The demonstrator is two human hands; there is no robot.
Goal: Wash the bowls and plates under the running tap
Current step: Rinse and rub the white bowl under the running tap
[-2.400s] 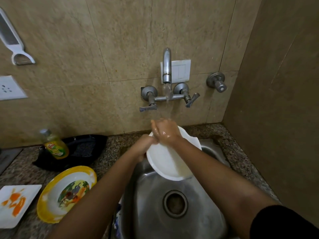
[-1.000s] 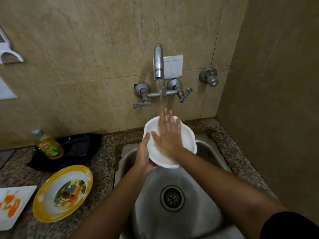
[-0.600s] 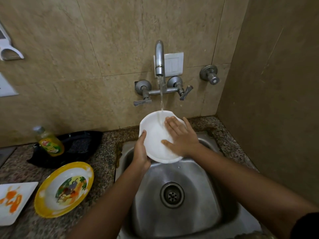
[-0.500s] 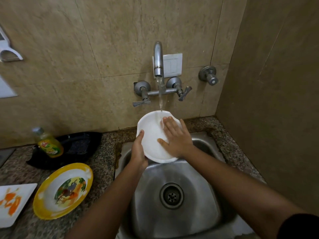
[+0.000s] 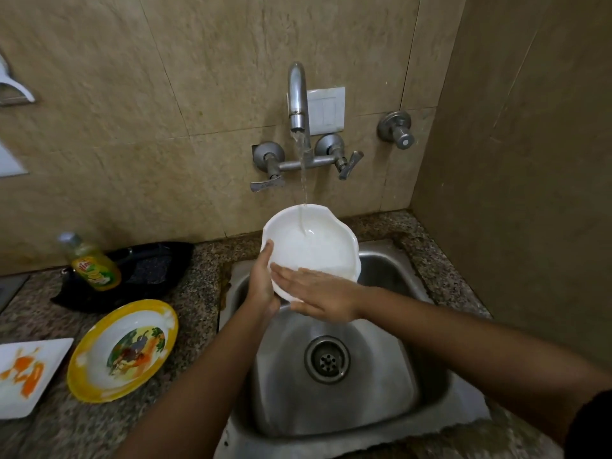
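1. Left hand (image 5: 263, 286) grips the white bowl (image 5: 311, 250) at its near-left rim, thumb on the inside, fingers curled behind.
2. Right hand (image 5: 323, 298) lies flat w/ straight fingers across the bowl's near rim, fingertips (image 5: 276, 268) pointing left, close to the left thumb.
3. Bowl: glossy white, round w/ a wavy, scalloped rim, tilted toward the camera, held over the back of the sink (image 5: 410, 385).
4. Water stream (image 5: 303, 180) drops from the tap (image 5: 296, 94) into the bowl's upper inside.
5. Tap is dull metal, curved spout, two lever handles on the wall below it.
6. Sink: brushed steel, rounded corners, round drain (image 5: 327, 359) w/ a perforated strainer, open basin room below the hands.
7. Counter (image 5: 198, 293) is speckled granite, edge running right along the sink's left rim.
8. Left of the sink: yellow-rimmed plate (image 5: 122, 351) w/ a cartoon print, near the counter's front.
9. Square white plate (image 5: 25, 376) w/ orange smears, cut off by the left frame edge, just beside the yellow one.
10. Behind them: soap bottle (image 5: 94, 265), yellow-green, leaning on a black tray (image 5: 149, 270).
11. Beige stone-look tile wall closes in on the right.
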